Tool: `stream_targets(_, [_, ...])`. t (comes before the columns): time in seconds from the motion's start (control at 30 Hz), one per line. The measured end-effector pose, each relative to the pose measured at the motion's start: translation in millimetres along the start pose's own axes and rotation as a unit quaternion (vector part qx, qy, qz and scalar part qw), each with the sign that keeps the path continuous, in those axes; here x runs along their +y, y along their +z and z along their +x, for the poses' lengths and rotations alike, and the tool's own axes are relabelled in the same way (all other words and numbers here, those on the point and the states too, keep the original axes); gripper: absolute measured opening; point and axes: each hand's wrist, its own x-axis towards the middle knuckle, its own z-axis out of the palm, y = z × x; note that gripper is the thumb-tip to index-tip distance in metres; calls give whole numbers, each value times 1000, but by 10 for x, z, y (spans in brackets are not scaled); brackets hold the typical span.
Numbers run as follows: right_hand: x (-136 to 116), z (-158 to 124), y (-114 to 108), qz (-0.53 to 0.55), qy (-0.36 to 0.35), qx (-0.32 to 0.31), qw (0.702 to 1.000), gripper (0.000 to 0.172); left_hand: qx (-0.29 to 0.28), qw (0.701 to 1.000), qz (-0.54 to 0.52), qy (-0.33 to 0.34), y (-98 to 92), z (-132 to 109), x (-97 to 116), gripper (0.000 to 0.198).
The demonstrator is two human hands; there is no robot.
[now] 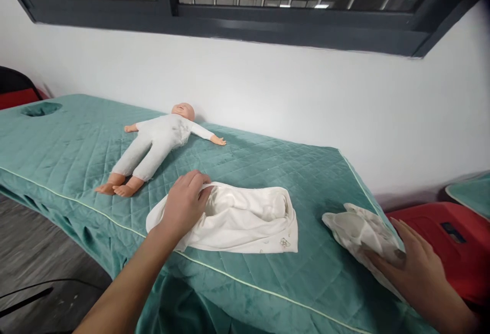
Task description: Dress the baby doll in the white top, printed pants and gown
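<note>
A folded white cloth garment (245, 222), with a small printed flower near its lower right corner, lies on the green quilted bed cover (260, 160). My left hand (186, 201) pinches its upper left edge, fingers closed over the fabric. Over at the right end of the bed, my right hand (415, 267) grips a second, crumpled white cloth (360, 227), thumb on the near side and fingers behind. Beyond my left hand a baby doll (161, 137) in a white body lies on its back with arms spread, apart from both cloths.
A white wall with a dark-framed barred window (245, 23) runs along the bed's far side. Right of the bed stands a red plastic object (432, 232). The bed has a round hole (41, 109) at its left end; a black-and-red chair (17, 92) is behind it.
</note>
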Motion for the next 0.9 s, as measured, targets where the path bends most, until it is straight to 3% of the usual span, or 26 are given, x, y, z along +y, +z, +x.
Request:
stream_targets(0.1, [-343, -79, -125, 10, -39, 23, 999, 62, 7, 1000, 1, 22, -91, 54, 8, 8])
stream_targets(0.2, [-1021, -47, -258, 139, -97, 9, 986, 59, 40, 995, 6, 87, -196, 181, 133, 10])
stream_targets(0.37, [-2255, 391, -391, 265, -253, -127, 922, 49, 84, 971, 11, 222, -453, 470, 570, 13])
stream_targets(0.47, [-2650, 712, -480, 260, -345, -163, 887, 32, 83, 972, -28, 216, -660, 571, 776, 11])
stream_targets(0.57, [-2744, 934, -629, 239, -364, -108, 894, 31, 90, 981, -44, 168, -825, 595, 825, 6])
stream_targets(0.67, [-2661, 1029, -785, 187, -350, -42, 917, 33, 149, 978, 28, 146, -881, 590, 766, 7])
stream_targets(0.8, [-2494, 1019, -907, 86, -343, -22, 935, 31, 230, 949, 139, 166, -834, 593, 718, 15])
stream_targets(0.9, [-2396, 989, -978, 23, -306, -23, 951, 23, 278, 932, 155, 176, -792, 612, 748, 20])
